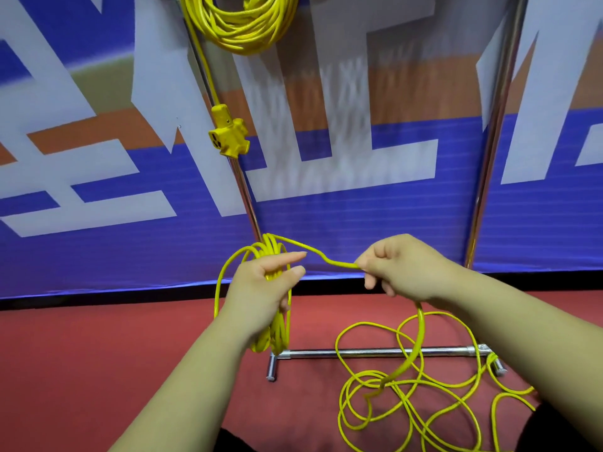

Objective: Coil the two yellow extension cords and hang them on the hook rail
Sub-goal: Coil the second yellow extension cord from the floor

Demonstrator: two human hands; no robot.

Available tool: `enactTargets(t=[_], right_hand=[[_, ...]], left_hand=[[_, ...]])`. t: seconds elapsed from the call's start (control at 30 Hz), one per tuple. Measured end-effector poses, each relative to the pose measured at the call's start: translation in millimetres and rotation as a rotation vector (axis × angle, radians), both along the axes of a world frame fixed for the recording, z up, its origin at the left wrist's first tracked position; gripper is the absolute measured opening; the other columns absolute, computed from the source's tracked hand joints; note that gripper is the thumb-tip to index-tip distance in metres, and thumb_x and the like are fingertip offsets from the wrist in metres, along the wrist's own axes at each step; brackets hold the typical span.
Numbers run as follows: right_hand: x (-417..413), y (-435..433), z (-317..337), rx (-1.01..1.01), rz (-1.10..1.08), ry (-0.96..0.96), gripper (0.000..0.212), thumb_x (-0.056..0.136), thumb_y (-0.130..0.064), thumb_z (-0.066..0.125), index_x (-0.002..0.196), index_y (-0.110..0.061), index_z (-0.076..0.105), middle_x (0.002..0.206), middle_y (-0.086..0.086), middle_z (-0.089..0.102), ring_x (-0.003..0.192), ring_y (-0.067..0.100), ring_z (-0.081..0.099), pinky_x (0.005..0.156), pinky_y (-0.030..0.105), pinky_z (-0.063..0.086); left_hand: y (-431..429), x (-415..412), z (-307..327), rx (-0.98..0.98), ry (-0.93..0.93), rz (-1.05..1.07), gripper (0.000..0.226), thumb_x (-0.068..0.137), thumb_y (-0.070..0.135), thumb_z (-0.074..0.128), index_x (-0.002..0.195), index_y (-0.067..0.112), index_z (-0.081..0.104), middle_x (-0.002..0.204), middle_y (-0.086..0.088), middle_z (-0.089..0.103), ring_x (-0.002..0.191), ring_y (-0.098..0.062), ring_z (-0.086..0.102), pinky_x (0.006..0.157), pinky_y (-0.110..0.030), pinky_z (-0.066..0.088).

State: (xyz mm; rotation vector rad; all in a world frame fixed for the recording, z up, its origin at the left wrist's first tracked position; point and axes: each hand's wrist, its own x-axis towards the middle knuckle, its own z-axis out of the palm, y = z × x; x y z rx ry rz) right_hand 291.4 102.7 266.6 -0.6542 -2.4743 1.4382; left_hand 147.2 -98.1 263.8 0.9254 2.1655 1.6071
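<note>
A coiled yellow extension cord hangs at the top of the metal rack, its three-way socket end dangling below it. My left hand holds several loops of a second yellow cord through its palm, fingers partly extended. A strand runs from those loops to my right hand, which pinches it. From my right hand the cord drops to loose tangled loops on the red floor.
The chrome rack has a left upright, a right upright and a base bar on the red carpet. A blue, white and orange banner hangs just behind the rack.
</note>
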Motion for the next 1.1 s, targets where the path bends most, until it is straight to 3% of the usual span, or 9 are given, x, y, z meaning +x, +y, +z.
enactTargets(t=[0.1, 0.3, 0.43, 0.53, 0.63, 0.77, 0.9, 1.0, 1.1], right_hand=[[3.4, -9.2, 9.7, -0.128, 0.013, 0.071, 0.029, 0.096, -0.028, 0.059, 0.073, -0.014, 0.070, 0.061, 0.005, 0.069, 0.045, 0.013, 0.045, 0.049, 0.027, 0.032], [8.7, -19.4, 16.7, -0.282, 0.161, 0.108, 0.023, 0.100, -0.017, 0.056, 0.081, -0.008, 0.067, 0.062, -0.002, 0.066, 0.040, 0.007, 0.040, 0.045, 0.021, 0.028], [11.8, -16.3, 14.6, -0.313, 0.227, 0.123, 0.020, 0.099, -0.016, 0.056, 0.093, -0.001, 0.068, 0.070, 0.003, 0.068, 0.042, 0.008, 0.041, 0.047, 0.022, 0.028], [14.9, -12.6, 15.0, -0.305, 0.267, 0.149, 0.022, 0.100, -0.018, 0.057, 0.088, -0.006, 0.070, 0.068, 0.003, 0.066, 0.043, 0.009, 0.041, 0.050, 0.025, 0.030], [15.4, -11.4, 13.8, -0.300, 0.275, 0.150, 0.024, 0.100, -0.020, 0.057, 0.081, -0.013, 0.070, 0.062, 0.000, 0.063, 0.047, 0.010, 0.044, 0.053, 0.026, 0.032], [12.5, -7.8, 6.4, -0.405, 0.261, 0.157, 0.009, 0.098, -0.014, 0.059, 0.100, -0.011, 0.068, 0.067, 0.002, 0.061, 0.057, 0.012, 0.055, 0.056, 0.024, 0.047], [12.4, -2.2, -3.9, -0.496, 0.273, 0.137, 0.018, 0.094, -0.005, 0.063, 0.112, -0.009, 0.061, 0.066, 0.003, 0.055, 0.058, 0.015, 0.053, 0.064, 0.032, 0.055], [9.0, -4.0, -11.0, -0.426, 0.195, 0.176, 0.018, 0.094, -0.003, 0.063, 0.109, -0.013, 0.060, 0.069, 0.004, 0.058, 0.059, 0.014, 0.055, 0.063, 0.031, 0.052], [1.7, -11.3, -16.3, -0.289, 0.033, 0.326, 0.017, 0.093, -0.006, 0.064, 0.103, -0.020, 0.064, 0.073, 0.005, 0.058, 0.055, 0.010, 0.047, 0.056, 0.025, 0.042]], left_hand=[[3.0, 1.7, -4.0, -0.023, 0.009, -0.057, 0.030, 0.094, 0.021, 0.069, 0.114, 0.042, 0.073, 0.061, -0.028, 0.051, 0.048, -0.020, 0.047, 0.056, -0.033, 0.048], [7.0, 13.6, 2.3, -0.098, 0.077, -0.205, 0.039, 0.101, 0.017, 0.058, 0.131, 0.042, 0.061, 0.046, 0.002, 0.044, 0.047, -0.015, 0.046, 0.057, -0.029, 0.051], [8.7, 16.7, 1.6, -0.163, 0.119, -0.290, 0.032, 0.100, 0.018, 0.060, 0.121, 0.040, 0.069, 0.054, 0.001, 0.044, 0.047, -0.014, 0.047, 0.053, -0.025, 0.045], [11.5, 18.7, 0.4, -0.161, 0.105, -0.304, 0.021, 0.098, 0.017, 0.062, 0.109, 0.032, 0.072, 0.051, -0.001, 0.046, 0.044, -0.015, 0.047, 0.051, -0.024, 0.044], [15.5, 18.1, -2.2, -0.139, 0.082, -0.273, 0.014, 0.099, 0.018, 0.062, 0.101, 0.026, 0.073, 0.051, -0.001, 0.046, 0.042, -0.014, 0.046, 0.049, -0.024, 0.043], [20.6, 16.8, -3.3, -0.117, 0.096, -0.217, 0.018, 0.100, 0.021, 0.061, 0.096, 0.033, 0.074, 0.048, -0.003, 0.047, 0.042, -0.016, 0.046, 0.051, -0.025, 0.043], [20.4, 9.6, 1.1, -0.023, 0.045, -0.037, 0.022, 0.100, 0.021, 0.060, 0.090, 0.035, 0.074, 0.047, -0.009, 0.043, 0.041, -0.016, 0.045, 0.054, -0.032, 0.050], [16.9, -3.0, 1.2, 0.027, -0.020, 0.089, 0.013, 0.100, 0.022, 0.060, 0.101, 0.024, 0.073, 0.053, -0.009, 0.043, 0.040, -0.016, 0.044, 0.055, -0.036, 0.050], [15.9, -5.5, -2.5, -0.018, -0.030, 0.112, 0.017, 0.101, 0.022, 0.058, 0.108, 0.013, 0.070, 0.045, 0.000, 0.044, 0.041, -0.017, 0.043, 0.047, -0.027, 0.046]])
